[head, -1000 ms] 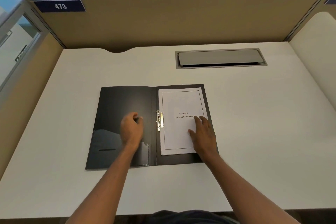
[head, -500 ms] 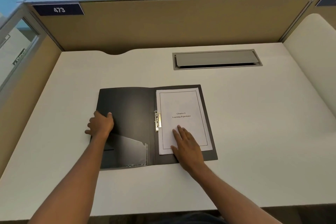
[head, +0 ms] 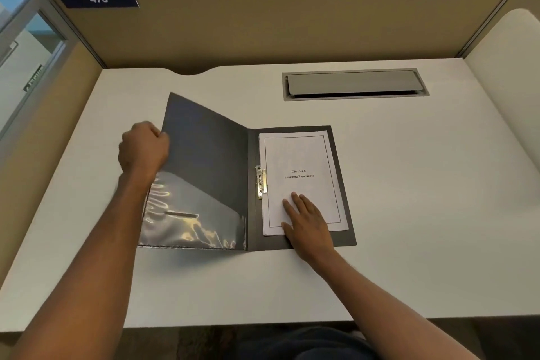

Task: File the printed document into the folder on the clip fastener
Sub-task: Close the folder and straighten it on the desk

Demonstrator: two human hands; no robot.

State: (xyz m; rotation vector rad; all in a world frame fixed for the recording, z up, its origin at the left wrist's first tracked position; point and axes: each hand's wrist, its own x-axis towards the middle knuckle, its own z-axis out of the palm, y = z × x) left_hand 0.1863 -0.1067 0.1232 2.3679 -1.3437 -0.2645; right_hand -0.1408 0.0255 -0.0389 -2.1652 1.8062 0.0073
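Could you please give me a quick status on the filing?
Left hand gripping raised folder cover. Right hand flat on printed document, beside clip fastener. Nothing obstructing.

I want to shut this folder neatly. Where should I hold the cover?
Probably at the cover's free outer edge, from the left, where the left hand grips it: that edge is lifted off the desk, farthest from the spine.
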